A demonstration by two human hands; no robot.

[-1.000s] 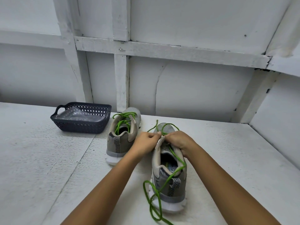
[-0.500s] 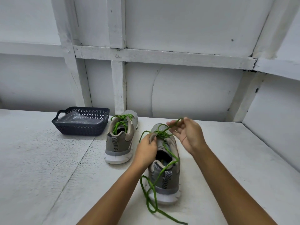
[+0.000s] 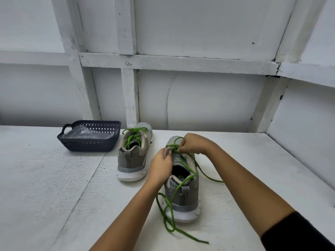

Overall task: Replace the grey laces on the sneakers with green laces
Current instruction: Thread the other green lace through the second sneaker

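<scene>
Dark basket (image 3: 88, 136) far left on the white table (image 3: 45, 196), unchanged. Beside it, the far sneaker (image 3: 135, 151), green-laced, has not moved. Left hand (image 3: 161, 168) still pinches the tongue of the near sneaker (image 3: 183, 196). Right hand (image 3: 194, 143), raised 0.5 s ago, has dropped onto the eyelets, fingers closed on the green lace (image 3: 168, 220); one end now trails right across the table.

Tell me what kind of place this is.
Likely a plain workroom or shed, set up for the lacing job. Signs: a white board wall with bare framing, a rough white table, and on it only a basket and two sneakers.
</scene>
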